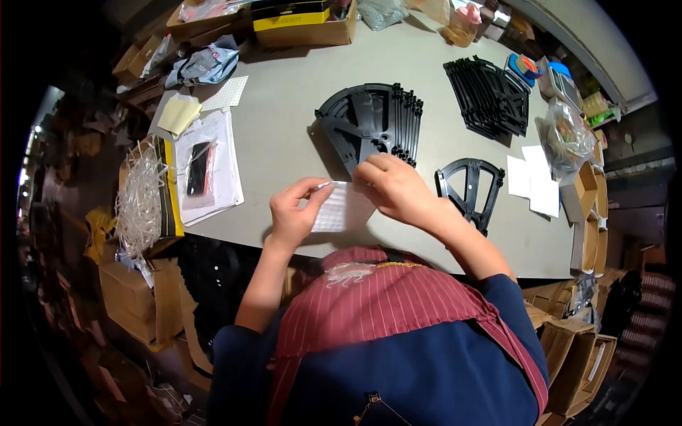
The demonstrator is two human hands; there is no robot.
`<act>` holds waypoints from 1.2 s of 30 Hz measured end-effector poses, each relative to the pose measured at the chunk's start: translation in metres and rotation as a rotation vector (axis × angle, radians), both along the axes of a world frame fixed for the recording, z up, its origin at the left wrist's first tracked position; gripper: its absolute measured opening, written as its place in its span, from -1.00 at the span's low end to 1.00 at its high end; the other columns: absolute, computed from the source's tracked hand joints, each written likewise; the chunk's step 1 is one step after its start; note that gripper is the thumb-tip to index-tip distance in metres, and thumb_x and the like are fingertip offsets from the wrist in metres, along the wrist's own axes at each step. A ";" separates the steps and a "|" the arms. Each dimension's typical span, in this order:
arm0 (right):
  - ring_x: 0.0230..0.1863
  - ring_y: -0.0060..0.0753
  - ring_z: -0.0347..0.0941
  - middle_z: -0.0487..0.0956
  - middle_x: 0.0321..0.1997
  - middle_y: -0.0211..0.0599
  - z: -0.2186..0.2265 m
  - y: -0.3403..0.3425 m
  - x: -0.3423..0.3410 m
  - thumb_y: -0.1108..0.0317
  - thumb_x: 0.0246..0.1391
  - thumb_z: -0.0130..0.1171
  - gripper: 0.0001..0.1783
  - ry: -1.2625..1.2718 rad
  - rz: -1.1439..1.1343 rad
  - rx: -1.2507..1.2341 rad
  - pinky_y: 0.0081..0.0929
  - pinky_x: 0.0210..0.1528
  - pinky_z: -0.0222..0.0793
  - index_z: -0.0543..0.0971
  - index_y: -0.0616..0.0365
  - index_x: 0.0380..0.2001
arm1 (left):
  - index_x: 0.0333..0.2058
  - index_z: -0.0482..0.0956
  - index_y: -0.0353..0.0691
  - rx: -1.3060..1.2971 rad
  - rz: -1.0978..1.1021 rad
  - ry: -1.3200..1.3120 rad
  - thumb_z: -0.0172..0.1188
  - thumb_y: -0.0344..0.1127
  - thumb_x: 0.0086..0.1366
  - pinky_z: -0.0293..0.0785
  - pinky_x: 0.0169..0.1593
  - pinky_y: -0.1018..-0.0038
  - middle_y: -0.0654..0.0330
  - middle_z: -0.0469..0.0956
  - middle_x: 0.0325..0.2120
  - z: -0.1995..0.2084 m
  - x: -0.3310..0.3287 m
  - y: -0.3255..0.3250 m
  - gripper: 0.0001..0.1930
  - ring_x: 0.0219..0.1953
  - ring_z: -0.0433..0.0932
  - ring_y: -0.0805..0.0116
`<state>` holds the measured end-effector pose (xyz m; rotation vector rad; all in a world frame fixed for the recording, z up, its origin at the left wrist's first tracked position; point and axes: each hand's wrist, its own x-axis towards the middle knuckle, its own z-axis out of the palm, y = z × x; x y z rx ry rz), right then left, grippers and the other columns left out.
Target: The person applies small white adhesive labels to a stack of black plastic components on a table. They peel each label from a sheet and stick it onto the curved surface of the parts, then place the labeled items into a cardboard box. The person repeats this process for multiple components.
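I see a whitish, gridded sheet (337, 211) — left hand (293, 213) pinching its corner, right hand (399, 187) against it — grip I can't tell.

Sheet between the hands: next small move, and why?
Perhaps hold the sheet steady with the left hand and move the right hand toward the black stack: the left pinches the sheet's edge, and the stack lies just beyond the right.
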<state>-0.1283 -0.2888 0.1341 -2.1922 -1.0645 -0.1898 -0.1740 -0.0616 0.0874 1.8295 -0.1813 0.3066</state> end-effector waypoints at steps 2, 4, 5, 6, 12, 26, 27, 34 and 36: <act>-0.25 -0.07 0.47 0.50 -0.34 -0.21 -0.010 0.009 0.004 0.50 0.02 0.25 -0.84 -0.081 0.021 -0.039 -0.20 -0.18 0.43 0.52 0.16 -0.30 | -0.27 0.68 -0.40 -0.149 0.023 0.168 0.33 -0.48 0.29 0.49 -0.34 0.57 0.26 0.68 -0.47 -0.016 0.002 0.007 -0.90 -0.43 0.57 0.60; -0.24 -0.05 0.48 0.52 -0.31 -0.20 -0.019 0.016 0.017 0.49 -0.01 0.25 -0.82 -0.141 0.094 -0.055 -0.20 -0.17 0.44 0.52 0.16 -0.29 | -0.25 0.66 -0.43 -0.315 0.028 0.342 0.32 -0.46 0.31 0.46 -0.35 0.59 0.30 0.67 -0.47 -0.030 0.007 0.020 -0.87 -0.42 0.54 0.67; -0.24 -0.04 0.49 0.53 -0.32 -0.20 -0.022 0.015 0.030 0.48 -0.03 0.26 -0.82 -0.116 0.096 -0.012 -0.22 -0.17 0.44 0.53 0.16 -0.30 | -0.26 0.63 -0.45 -0.481 0.027 0.390 0.30 -0.43 0.34 0.43 -0.36 0.62 0.29 0.65 -0.48 -0.037 0.012 0.024 -0.85 -0.43 0.52 0.67; -0.23 -0.03 0.50 0.54 -0.33 -0.19 -0.025 0.013 0.049 0.48 -0.05 0.27 -0.82 -0.091 0.095 0.031 -0.24 -0.17 0.45 0.53 0.16 -0.31 | -0.27 0.62 -0.45 -0.444 0.069 0.399 0.30 -0.41 0.34 0.42 -0.36 0.62 0.28 0.65 -0.48 -0.050 0.018 0.031 -0.84 -0.44 0.51 0.67; -0.41 -0.37 0.57 0.67 -0.41 -0.21 -0.074 -0.009 0.201 0.30 0.03 0.29 -0.73 0.693 -0.219 -0.134 -0.39 -0.29 0.48 0.67 0.26 -0.25 | -0.29 0.60 -0.35 0.020 0.273 0.436 0.34 -0.23 0.33 0.40 -0.38 0.51 0.25 0.62 -0.57 -0.149 0.023 0.074 -0.74 -0.50 0.47 0.58; -0.24 0.11 0.65 0.69 -0.37 0.02 -0.075 0.009 0.178 -0.23 -0.03 0.34 -0.42 0.341 -0.508 -0.494 -0.09 -0.17 0.56 0.74 0.16 -0.44 | -0.22 0.64 -0.29 0.157 0.342 0.312 0.32 -0.15 0.33 0.45 -0.36 0.46 0.19 0.66 -0.54 -0.136 0.022 0.058 -0.72 -0.53 0.55 0.40; -0.27 0.10 0.64 0.68 -0.40 0.01 -0.067 0.007 0.167 -0.23 -0.05 0.34 -0.43 0.368 -0.539 -0.403 -0.11 -0.19 0.56 0.73 0.16 -0.45 | -0.21 0.64 -0.30 0.109 0.334 0.319 0.33 -0.16 0.33 0.45 -0.36 0.47 0.19 0.67 -0.54 -0.147 0.020 0.064 -0.72 -0.52 0.55 0.44; -0.52 -0.13 0.58 0.60 -0.62 -0.12 -0.041 -0.112 0.071 -0.16 -0.06 0.28 -0.44 0.450 -0.859 -0.306 -0.24 -0.39 0.44 0.68 0.23 -0.54 | -0.22 0.61 -0.36 -0.023 0.290 0.319 0.29 -0.24 0.38 0.43 -0.33 0.57 0.22 0.69 -0.49 -0.146 0.019 0.060 -0.76 -0.45 0.52 0.60; -0.49 -0.11 0.59 0.62 -0.59 -0.09 -0.058 -0.157 0.045 -0.14 -0.07 0.29 -0.45 0.572 -0.966 -0.377 -0.20 -0.37 0.45 0.70 0.23 -0.51 | -0.23 0.61 -0.37 -0.062 0.271 0.314 0.29 -0.25 0.38 0.43 -0.33 0.57 0.23 0.68 -0.49 -0.145 0.023 0.054 -0.76 -0.45 0.51 0.60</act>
